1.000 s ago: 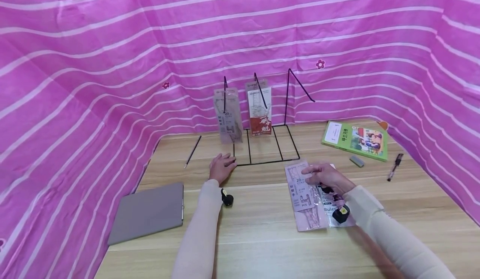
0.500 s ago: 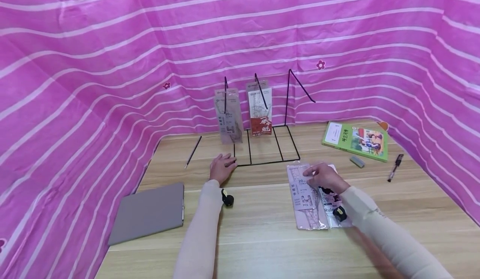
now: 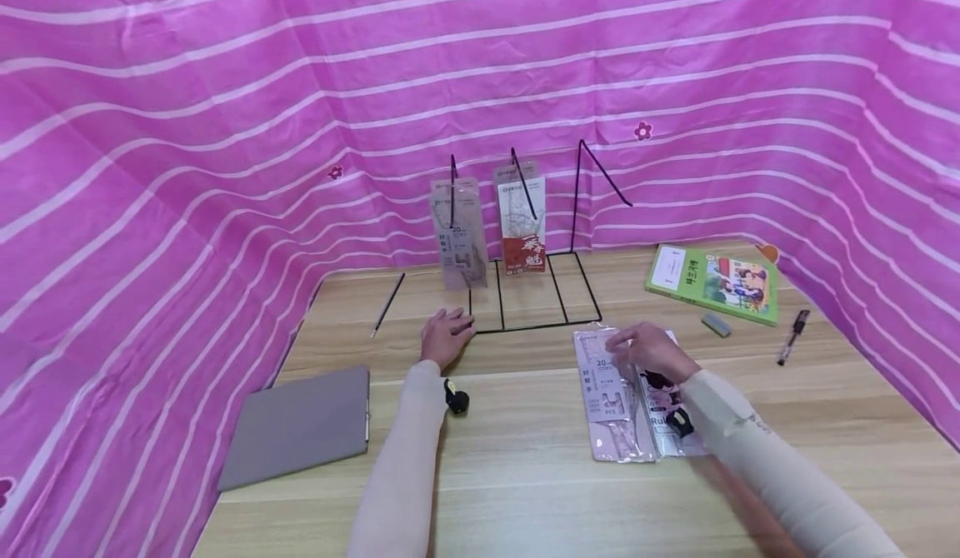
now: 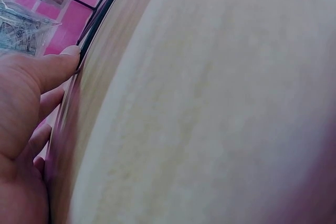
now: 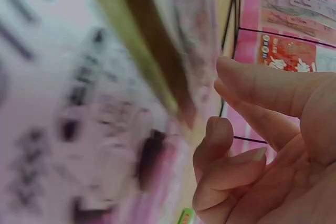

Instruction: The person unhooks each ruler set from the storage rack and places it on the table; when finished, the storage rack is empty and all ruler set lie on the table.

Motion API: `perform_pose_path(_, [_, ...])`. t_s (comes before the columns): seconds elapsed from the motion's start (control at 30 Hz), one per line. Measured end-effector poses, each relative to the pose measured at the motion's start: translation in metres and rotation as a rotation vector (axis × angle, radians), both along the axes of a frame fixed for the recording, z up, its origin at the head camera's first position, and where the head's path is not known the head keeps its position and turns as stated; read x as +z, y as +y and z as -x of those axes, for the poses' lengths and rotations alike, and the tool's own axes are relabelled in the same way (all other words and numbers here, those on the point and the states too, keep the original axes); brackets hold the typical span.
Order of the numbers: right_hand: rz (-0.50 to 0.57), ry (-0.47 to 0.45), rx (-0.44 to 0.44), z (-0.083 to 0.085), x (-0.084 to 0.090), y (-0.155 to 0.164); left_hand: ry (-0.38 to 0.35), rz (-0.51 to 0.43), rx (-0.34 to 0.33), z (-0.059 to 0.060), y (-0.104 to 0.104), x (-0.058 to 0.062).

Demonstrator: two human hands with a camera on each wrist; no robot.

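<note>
My left hand lies flat on the wooden table, fingers touching the front left corner of a black wire rack. In the left wrist view the thumb rests against the rack's wire. Two ruler packets stand in the rack, a clear one and one with a red label. My right hand rests on the upper end of a pink ruler packet that lies flat on the table. Its curled fingers and thumb pinch the packet's edge. A second packet lies partly beneath.
A grey folder lies front left and a thin black pencil behind it. On the right are a green book, a grey eraser and a pen. Pink striped cloth walls the table on three sides.
My right hand has drawn the pink packet slightly to the right and straightened it. The left hand has stayed in place at the rack's corner.
</note>
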State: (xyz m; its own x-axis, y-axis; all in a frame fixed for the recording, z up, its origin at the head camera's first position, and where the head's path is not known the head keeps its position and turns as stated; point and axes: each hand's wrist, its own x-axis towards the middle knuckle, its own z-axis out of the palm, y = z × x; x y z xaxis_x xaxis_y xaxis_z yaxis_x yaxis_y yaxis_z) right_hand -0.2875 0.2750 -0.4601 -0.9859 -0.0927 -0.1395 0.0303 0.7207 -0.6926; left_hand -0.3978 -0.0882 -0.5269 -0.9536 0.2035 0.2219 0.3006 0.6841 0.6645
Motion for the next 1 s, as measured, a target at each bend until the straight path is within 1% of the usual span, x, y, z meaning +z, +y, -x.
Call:
perform_pose_path(0.07, [0.029, -0.001, -0.025, 0.007, 0.004, -0.002, 0.002, 0.005, 0.001, 0.002, -0.002, -0.002])
perform_pose_path(0.13, [0.054, 0.028, -0.033, 0.017, 0.008, -0.005, 0.0, 0.014, 0.009, 0.003, -0.004, -0.005])
perform_pose_path(0.2, [0.073, 0.089, -0.04, 0.029, 0.011, -0.008, -0.005, 0.013, 0.016, 0.003, -0.006, -0.006])
perform_pose_path(0.37, [0.127, 0.282, -0.008, 0.063, 0.019, -0.009, -0.022, 0.02, 0.017, 0.002, -0.008, -0.005])
perform_pose_path(0.43, [0.157, 0.347, 0.02, 0.078, 0.024, -0.008, -0.024, 0.029, 0.018, 0.003, -0.007, -0.005])
perform_pose_path(0.57, [0.227, 0.442, 0.084, 0.106, 0.038, -0.006, -0.017, 0.034, 0.022, 0.005, -0.007, -0.005])
perform_pose_path(0.63, [0.276, 0.464, 0.108, 0.116, 0.047, -0.009, -0.01, 0.036, 0.023, 0.006, -0.008, -0.005])
perform_pose_path(0.8, [0.299, 0.506, 0.121, 0.135, 0.064, -0.02, 0.002, 0.031, 0.022, 0.007, -0.006, -0.004])
perform_pose_path(0.97, [0.338, 0.527, 0.164, 0.148, 0.075, -0.034, -0.011, 0.015, 0.014, 0.004, -0.002, -0.005])
perform_pose_path(1.0, [0.328, 0.528, 0.169, 0.15, 0.076, -0.037, -0.014, 0.014, 0.012, 0.004, -0.002, -0.005])
